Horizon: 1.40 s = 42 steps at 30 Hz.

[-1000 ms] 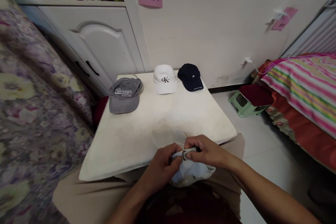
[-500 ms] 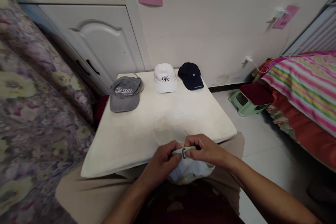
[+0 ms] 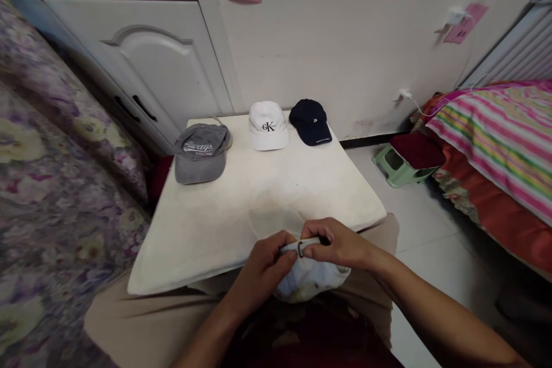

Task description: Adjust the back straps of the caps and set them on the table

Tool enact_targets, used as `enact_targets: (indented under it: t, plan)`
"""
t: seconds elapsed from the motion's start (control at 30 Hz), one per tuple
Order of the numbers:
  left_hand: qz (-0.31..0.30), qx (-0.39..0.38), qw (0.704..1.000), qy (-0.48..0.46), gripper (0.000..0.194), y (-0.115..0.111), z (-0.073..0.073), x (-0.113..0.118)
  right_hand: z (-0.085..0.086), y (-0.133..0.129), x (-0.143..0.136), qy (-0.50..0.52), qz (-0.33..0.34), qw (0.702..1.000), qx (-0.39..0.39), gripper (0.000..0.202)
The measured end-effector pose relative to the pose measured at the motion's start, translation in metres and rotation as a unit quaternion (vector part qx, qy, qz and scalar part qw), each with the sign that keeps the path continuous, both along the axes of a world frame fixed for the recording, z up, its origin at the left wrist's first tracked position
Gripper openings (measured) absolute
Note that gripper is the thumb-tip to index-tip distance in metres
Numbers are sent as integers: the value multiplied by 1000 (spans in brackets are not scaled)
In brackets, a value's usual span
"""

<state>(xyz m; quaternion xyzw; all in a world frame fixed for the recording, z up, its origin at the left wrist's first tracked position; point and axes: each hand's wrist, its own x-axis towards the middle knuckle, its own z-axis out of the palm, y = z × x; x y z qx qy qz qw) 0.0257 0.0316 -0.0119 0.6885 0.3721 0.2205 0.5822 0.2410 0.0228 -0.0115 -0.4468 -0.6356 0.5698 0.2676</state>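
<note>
A pale cap (image 3: 313, 280) is held at the table's front edge, over my lap, its back strap and small metal buckle (image 3: 301, 249) facing up. My left hand (image 3: 269, 261) pinches the strap just left of the buckle. On the buckle's other side, my right hand (image 3: 336, 243) grips the strap between thumb and fingers. Three caps rest at the back of the table: a grey one (image 3: 201, 155) at the left, a white one (image 3: 268, 126) in the middle, and a navy one (image 3: 309, 122) close beside it.
The table (image 3: 207, 230) has a cream cover and stands against the wall and a white cabinet (image 3: 159, 63). A floral curtain (image 3: 56, 201) hangs at the left. To the right are a green stool (image 3: 403, 164) with a red top and a bed with striped bedding (image 3: 504, 138).
The view has shifted slightly, so the surroundings sit a little further left and up. Both hands keep their hold on the cap's strap, with almost no movement.
</note>
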Motion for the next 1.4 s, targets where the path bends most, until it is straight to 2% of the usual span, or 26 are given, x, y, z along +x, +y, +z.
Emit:
enact_targets:
  t: [0.17,0.37,0.57,0.7,0.9,1.1,1.23,1.4]
  plan:
    - [3,6,1000,3,27,0,3,2,-5,1,-2,32,-7,999,-14,14]
    - [12,-4,1000,11,26,0,3,3,0,2,0,37,5,999,-5,17]
    - [38,51,998,19,25,-6,5,11,5,-2,-8,-27,-52,996,60,10]
    - [42,48,998,26,26,-5,3,11,4,-3,-11,-39,-78,995,55,12]
    - [37,-35,999,-9,28,-2,1,3,5,1,8,74,10,996,-44,27]
    - [16,-89,996,-24,29,-1,6,1,5,3,12,87,19,993,-81,24]
    - [-8,-84,996,-16,30,1,11,5,2,5,9,91,30,993,-76,21]
    - [-4,-108,993,-44,30,2,5,5,6,6,10,104,36,990,-84,26]
